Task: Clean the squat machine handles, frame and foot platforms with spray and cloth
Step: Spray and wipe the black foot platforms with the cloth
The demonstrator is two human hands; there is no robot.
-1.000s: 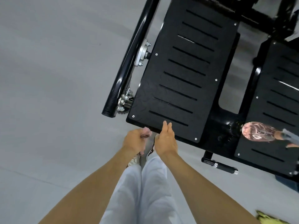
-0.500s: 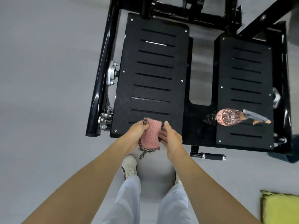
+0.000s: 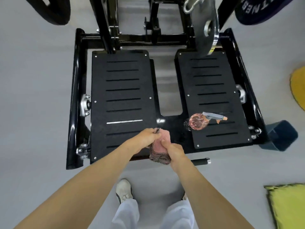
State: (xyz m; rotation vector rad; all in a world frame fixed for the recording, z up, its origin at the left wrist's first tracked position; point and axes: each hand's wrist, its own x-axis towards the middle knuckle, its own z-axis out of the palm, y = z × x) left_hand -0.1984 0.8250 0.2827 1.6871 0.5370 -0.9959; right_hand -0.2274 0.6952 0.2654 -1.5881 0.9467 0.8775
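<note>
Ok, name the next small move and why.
Probably lower the cloth onto the left foot platform and wipe: left hand and right hand both grip it above that platform's near edge, while the spray bottle lies on the right foot platform.

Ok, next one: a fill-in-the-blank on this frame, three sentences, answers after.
1. The left hand and right hand both grip the ____ cloth.
2. The spray bottle rests on the ____ foot platform.
3. ____ hand touches the spray bottle.
Missing words: pink; right; neither.
</note>
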